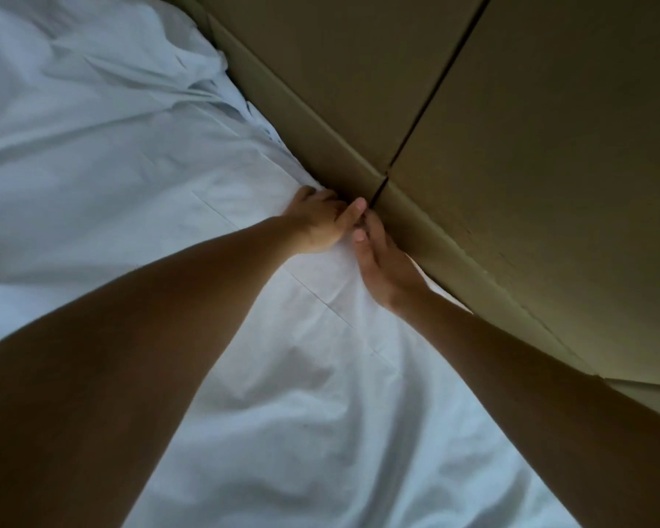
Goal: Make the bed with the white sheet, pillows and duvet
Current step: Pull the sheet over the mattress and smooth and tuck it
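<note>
A white sheet (pixel 138 173) covers the bed and runs up to a tan padded headboard (pixel 530 154). Both arms reach forward to the sheet's edge where it meets the headboard. My left hand (pixel 319 222) lies on the sheet with its fingers going down into the gap, thumb pointing right. My right hand (pixel 382 264) sits beside it, thumb up and fingers pushed down between the sheet and the headboard. The fingertips of both hands are hidden in the gap. The sheet is bunched in folds at the upper left.
The headboard has two panels split by a dark seam (pixel 435 89) that ends right above my hands. A lower ledge (pixel 473 261) of the headboard runs diagonally along the bed's edge.
</note>
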`<state>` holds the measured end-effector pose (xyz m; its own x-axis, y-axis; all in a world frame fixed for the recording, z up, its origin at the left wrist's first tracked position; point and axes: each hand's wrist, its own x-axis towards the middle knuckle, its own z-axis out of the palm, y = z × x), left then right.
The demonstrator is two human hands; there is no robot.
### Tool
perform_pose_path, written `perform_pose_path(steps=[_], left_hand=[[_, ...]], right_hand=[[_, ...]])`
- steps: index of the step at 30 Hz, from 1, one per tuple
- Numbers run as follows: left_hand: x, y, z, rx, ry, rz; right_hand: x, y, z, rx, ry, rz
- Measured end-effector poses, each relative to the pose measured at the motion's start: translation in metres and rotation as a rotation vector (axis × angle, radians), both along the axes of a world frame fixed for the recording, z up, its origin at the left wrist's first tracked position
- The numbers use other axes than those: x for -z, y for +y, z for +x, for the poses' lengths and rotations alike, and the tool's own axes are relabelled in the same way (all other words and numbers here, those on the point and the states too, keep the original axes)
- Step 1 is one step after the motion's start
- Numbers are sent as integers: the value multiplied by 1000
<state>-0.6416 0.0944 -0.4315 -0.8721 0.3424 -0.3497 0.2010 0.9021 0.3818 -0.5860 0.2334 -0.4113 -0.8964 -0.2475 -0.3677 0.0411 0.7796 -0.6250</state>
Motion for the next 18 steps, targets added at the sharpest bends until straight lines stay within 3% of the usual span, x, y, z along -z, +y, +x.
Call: perform_pose_path(steps=[3, 6, 10, 14, 18], left_hand=[[-3, -25, 3, -67, 190, 210], [-13, -69, 2, -195, 477, 223], [-35, -142, -16, -602, 687, 177], [-46, -206, -36, -958, 578, 124], [-47, -249, -52, -881, 366, -24]], right_hand=[[-7, -19, 9, -62, 218, 305], [-12, -54, 3, -198, 436, 222], [-16, -127, -33, -381, 428, 164], [-20, -193, -75, -435, 328, 175], [-10, -234, -103, -503, 301, 260]])
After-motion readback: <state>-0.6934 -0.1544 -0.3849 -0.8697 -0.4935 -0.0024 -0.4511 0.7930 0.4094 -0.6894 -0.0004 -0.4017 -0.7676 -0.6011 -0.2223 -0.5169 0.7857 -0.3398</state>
